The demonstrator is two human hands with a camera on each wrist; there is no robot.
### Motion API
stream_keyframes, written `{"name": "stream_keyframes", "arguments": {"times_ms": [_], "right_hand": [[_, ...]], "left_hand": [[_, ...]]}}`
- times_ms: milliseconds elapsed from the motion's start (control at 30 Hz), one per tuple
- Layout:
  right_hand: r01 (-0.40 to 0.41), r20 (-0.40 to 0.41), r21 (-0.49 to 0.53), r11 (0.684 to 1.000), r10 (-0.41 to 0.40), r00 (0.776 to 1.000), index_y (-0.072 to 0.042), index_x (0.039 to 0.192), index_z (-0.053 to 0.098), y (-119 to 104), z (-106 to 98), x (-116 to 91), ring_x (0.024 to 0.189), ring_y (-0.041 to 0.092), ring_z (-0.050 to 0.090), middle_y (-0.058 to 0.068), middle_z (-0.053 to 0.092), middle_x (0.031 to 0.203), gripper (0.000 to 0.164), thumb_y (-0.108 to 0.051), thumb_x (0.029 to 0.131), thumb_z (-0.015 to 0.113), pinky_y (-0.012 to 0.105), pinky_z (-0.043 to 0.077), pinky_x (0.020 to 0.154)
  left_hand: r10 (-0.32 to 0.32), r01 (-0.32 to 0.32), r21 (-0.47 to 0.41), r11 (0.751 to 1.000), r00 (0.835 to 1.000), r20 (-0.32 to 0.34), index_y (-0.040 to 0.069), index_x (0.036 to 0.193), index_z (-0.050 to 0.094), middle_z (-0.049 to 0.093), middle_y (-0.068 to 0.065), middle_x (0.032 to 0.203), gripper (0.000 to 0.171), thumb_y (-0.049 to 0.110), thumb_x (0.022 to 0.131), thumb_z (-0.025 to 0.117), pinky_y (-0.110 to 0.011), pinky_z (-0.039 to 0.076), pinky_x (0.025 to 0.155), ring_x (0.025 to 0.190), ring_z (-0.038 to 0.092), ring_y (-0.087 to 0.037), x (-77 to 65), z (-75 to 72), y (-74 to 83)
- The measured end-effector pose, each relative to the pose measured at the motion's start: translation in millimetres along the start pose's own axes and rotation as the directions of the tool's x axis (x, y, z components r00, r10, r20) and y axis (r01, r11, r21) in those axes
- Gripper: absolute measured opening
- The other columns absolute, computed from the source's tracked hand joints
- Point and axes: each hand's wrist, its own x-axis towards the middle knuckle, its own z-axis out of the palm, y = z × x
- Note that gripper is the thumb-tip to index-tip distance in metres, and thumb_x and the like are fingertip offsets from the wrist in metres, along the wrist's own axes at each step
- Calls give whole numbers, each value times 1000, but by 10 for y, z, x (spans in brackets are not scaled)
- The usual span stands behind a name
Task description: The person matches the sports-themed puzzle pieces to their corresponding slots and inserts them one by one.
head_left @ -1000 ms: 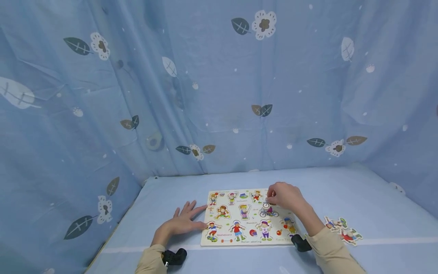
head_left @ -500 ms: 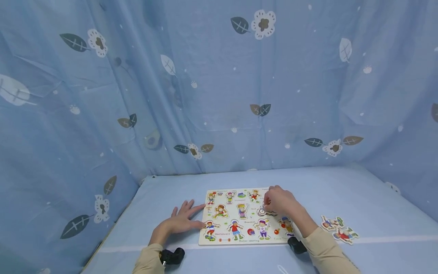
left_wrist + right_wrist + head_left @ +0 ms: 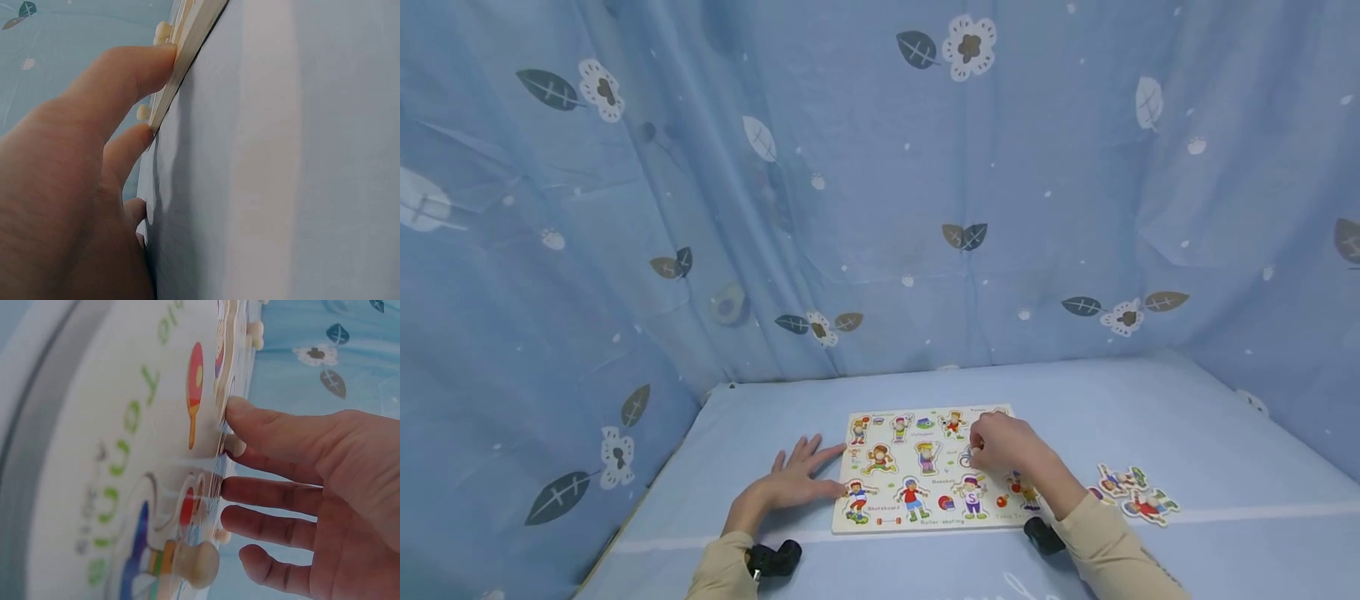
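A cream wooden peg puzzle board (image 3: 886, 485) with sports figures lies on the table. My right hand (image 3: 1003, 442) is over its right half, covering most of a bicycle picture (image 3: 965, 460). In the right wrist view, thumb and index finger pinch the small wooden knob (image 3: 235, 445) of the bicycle puzzle piece, close against the board; the other fingers (image 3: 269, 528) reach toward its surface. My left hand (image 3: 790, 483) rests with spread fingers at the board's left edge. In the left wrist view, its thumb (image 3: 153, 69) and a fingertip touch the board's side (image 3: 187, 62).
Several loose puzzle pieces (image 3: 1150, 505) lie in a small pile right of the board, partly behind the right forearm. Black wrist cameras (image 3: 775, 558) sit on both wrists. A blue patterned curtain (image 3: 865, 208) surrounds the back and sides of the table.
My right hand has come down and a little left over the bicycle picture, now covering most of it. The left hand keeps its place at the board's edge. The head view has shifted slightly.
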Motion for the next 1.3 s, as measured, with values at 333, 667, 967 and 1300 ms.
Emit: {"name": "stream_keyframes", "arguments": {"times_ms": [333, 667, 967, 1300], "right_hand": [[14, -1, -36, 999, -14, 1000, -12, 78, 62, -73, -47, 3, 73, 17, 48, 0, 55, 79, 17, -15, 82, 79, 33, 42, 63], [82, 83, -12, 997, -80, 993, -9, 103, 72, -22, -164, -21, 90, 19, 58, 4, 65, 102, 18, -18, 88, 75, 44, 53, 80], [84, 42, -12, 996, -83, 996, -12, 108, 71, 131, -206, -245, 102, 26, 62, 6, 66, 113, 23, -19, 87, 76, 48, 53, 88], [18, 147, 39, 999, -24, 989, -16, 107, 71, 519, -398, -477, 97, 22, 63, -1, 66, 104, 28, -15, 81, 80, 48, 54, 85]], "left_hand": [[7, -7, -10, 1000, 1000, -17, 24, 151, 42, 17, -19, 163, 83, 61, 81, 66, -67, -1, 116, 151, 2, -44, -37, -26, -14], [-4, 3, -27, 1000, 1000, -14, 23, 151, 43, 18, -20, 163, 82, 60, 81, 67, -68, -2, 116, 150, 2, -45, -58, 1, -47], [2, -2, -27, 1000, 1000, -3, 25, 150, 44, 18, -18, 163, 82, 61, 80, 67, -67, -1, 116, 151, 2, -43, 9, 106, -13], [-9, 9, -16, 1000, 1000, -4, 25, 150, 44, 18, -18, 163, 82, 61, 80, 68, -67, -1, 116, 151, 2, -42, 14, 85, -31]]}}
